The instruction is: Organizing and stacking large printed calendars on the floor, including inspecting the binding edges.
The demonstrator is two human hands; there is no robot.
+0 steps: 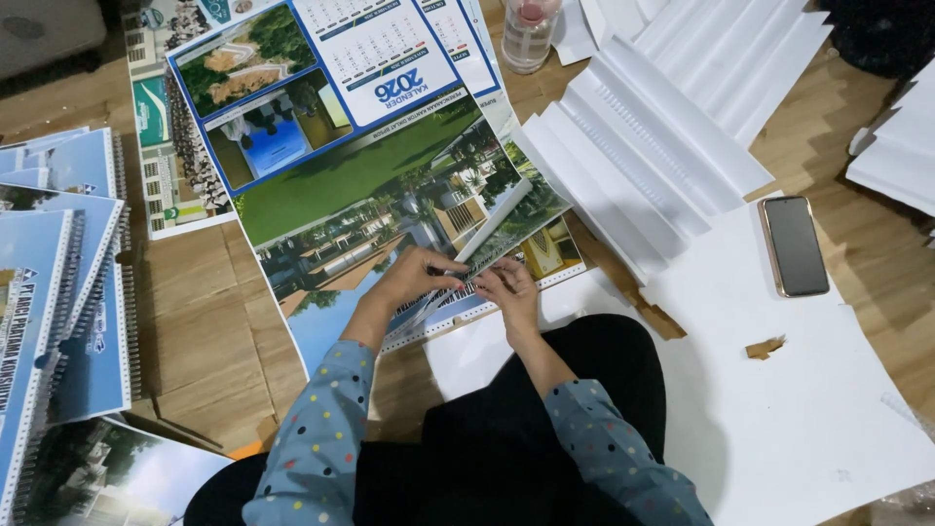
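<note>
Head view: the person sits on the floor (195,321), a wood-patterned surface, with both hands meeting over the near edge of a stack of printed calendar sheets (390,195); the left hand (414,278) and the right hand (506,287) pinch a thin wire binding strip (467,276) between fingertips, fingers curled and close together, neither hand spread; the strip lies directly between the hands, its long axis running from lower left to upper right along the punched edge of the sheets; both hands are on it, and neither is clearly the nearer; whether the strip is already threaded through the holes cannot be told at this size.

The sheets extend away from the person toward the upper left, photographs and a date grid printed upside down to the wearer; a pile of bound calendars (58,292) lies well apart at the far left; fanned white card sheets (653,156) lie to the upper right, touching a large white board (808,390) that reaches under the lap; a dark phone (794,245) rests on that board, near the right hand's side but apart from it; a clear bottle (529,34) stands at the top edge; a torn scrap of brown card (765,347) lies on the white board.
</note>
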